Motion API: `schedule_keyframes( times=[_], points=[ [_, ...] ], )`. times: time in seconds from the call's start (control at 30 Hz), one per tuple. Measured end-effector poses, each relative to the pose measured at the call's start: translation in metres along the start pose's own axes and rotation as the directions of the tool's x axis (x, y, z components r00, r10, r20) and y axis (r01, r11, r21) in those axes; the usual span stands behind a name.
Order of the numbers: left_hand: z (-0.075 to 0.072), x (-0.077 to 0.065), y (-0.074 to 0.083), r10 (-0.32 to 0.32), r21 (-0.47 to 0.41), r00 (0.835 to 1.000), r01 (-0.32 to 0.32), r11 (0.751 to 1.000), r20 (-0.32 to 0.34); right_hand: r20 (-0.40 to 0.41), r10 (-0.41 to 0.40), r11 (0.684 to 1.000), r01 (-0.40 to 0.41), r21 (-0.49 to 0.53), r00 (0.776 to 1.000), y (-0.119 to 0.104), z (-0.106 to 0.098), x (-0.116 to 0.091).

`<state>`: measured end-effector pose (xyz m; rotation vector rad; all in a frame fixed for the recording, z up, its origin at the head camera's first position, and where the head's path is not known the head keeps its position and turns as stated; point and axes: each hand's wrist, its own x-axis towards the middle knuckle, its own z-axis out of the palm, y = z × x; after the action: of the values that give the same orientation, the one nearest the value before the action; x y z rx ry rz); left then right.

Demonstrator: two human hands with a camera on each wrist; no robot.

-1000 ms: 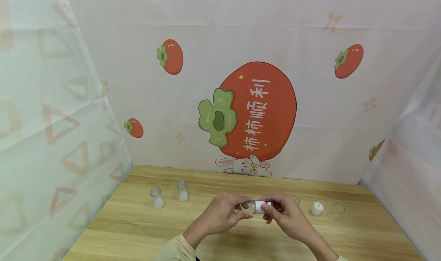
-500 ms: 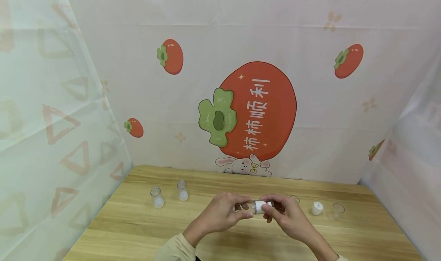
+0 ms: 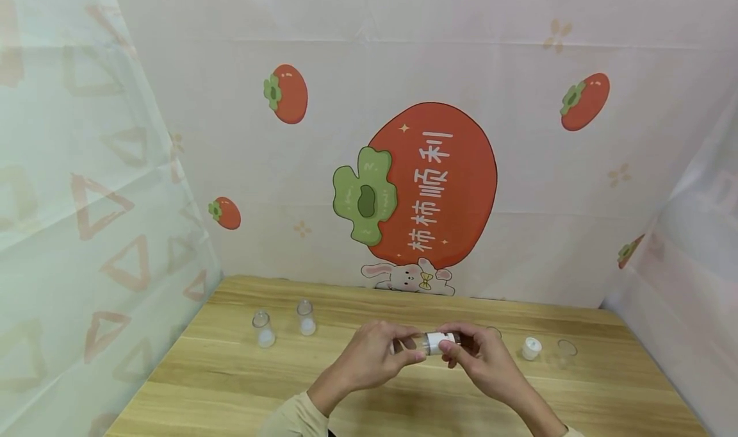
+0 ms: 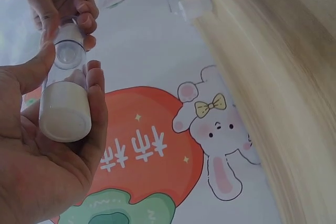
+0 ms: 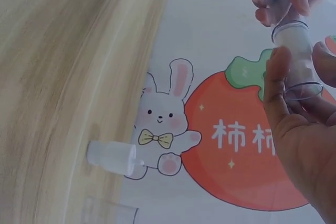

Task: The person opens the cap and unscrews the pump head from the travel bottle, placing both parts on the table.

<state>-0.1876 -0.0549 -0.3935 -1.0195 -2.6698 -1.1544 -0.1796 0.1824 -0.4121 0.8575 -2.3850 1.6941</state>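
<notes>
In the head view, my left hand (image 3: 377, 355) and right hand (image 3: 478, 359) meet above the table, with small bottle parts lying end to end between them. Fingers and thumb of the left hand grip a clear tube with a white base (image 4: 65, 113), seen in the left wrist view. My right hand pinches a white cylinder inside a clear sleeve (image 5: 297, 51), which shows a round rim at each end in the right wrist view. Fingers partly hide the place where the two parts meet; whether they are joined I cannot tell.
Two clear, domed bottles with white inside, one nearer (image 3: 263, 330) and one farther (image 3: 306, 318), stand on the wooden table (image 3: 242, 386) at left. On the right are a white pump head (image 3: 531, 348) and a clear round cup (image 3: 567, 348). A printed cloth (image 3: 519, 251) hangs behind.
Both hands stay in nearly the same place. The white cylinder and right fingers have shifted very slightly up and to the right, and the left thumb a little to the right.
</notes>
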Motion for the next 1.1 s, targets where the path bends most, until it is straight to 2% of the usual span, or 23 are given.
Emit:
schedule_keyframes(
  times=[0.2,0.43,0.67,0.87,1.1],
  points=[
    [0.000,0.000,-0.003,-0.001,-0.027,1.000,0.001,1.000,0.000,0.022,0.031,1.000,-0.031,0.001,0.999,-0.002,-0.001,0.000],
    [-0.002,-0.002,-0.006,-0.020,-0.076,1.000,0.019,0.997,-0.018,0.036,0.115,0.992,-0.117,0.054,0.993,-0.005,-0.007,0.000],
    [-0.003,-0.005,-0.012,-0.058,-0.092,0.997,0.053,0.994,-0.045,0.006,0.121,0.992,-0.121,0.034,0.993,-0.004,-0.015,-0.003],
    [-0.005,-0.007,-0.018,-0.079,-0.118,0.995,0.071,0.990,-0.060,-0.057,0.122,0.988,-0.126,-0.087,0.991,0.001,-0.022,-0.007],
    [-0.006,-0.008,-0.022,-0.066,-0.134,0.995,0.056,0.989,-0.074,-0.100,0.109,0.964,-0.130,-0.232,0.989,0.010,-0.026,-0.010]
  ],
)
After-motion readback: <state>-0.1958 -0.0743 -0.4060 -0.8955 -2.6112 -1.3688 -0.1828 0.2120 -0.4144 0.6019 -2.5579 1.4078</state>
